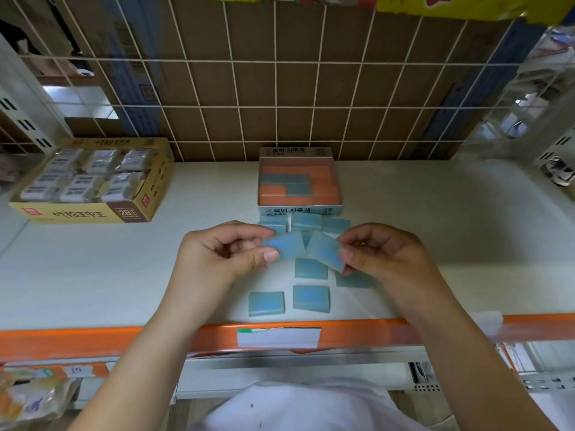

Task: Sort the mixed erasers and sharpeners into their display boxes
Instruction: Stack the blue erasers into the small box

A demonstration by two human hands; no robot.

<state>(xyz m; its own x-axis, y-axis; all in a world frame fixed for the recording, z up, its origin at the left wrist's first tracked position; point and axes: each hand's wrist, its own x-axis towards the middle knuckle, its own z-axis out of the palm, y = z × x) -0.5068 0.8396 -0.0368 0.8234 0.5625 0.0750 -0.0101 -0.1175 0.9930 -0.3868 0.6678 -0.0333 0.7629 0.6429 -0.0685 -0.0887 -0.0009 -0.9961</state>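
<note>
A white top (pixel 311 409) is seen at the very bottom, closest to the camera. Two bare arms reach up from it over the orange edge (pixel 93 335) of a white shelf (pixel 93 262). A white paper label (pixel 278 336) is stuck on that edge.

A blue eraser (pixel 287 245) is pinched by the left hand (pixel 222 253), with the thumb below it and the fingers curled above it. Another blue eraser (pixel 325 250) is pinched by the right hand (pixel 384 253) in the same way. The two held erasers touch each other at their top corners, above the shelf.

More blue erasers are laid flat on the shelf. Three (pixel 311 298) are seen just below the hands, and one (pixel 353 279) is partly hidden under the right hand. A few more (pixel 306 220) are seen just behind the hands, right in front of a small display box (pixel 300 209).

The small box is set at the middle of the shelf, against the wire grid (pixel 280 107) at the back. It is filled with orange erasers (pixel 323 181), and some blue ones (pixel 286 181) are mixed in.

A bigger yellow box (pixel 87 213) is set well apart on the left. It is packed with wrapped erasers (pixel 90 175) in rows.
</note>
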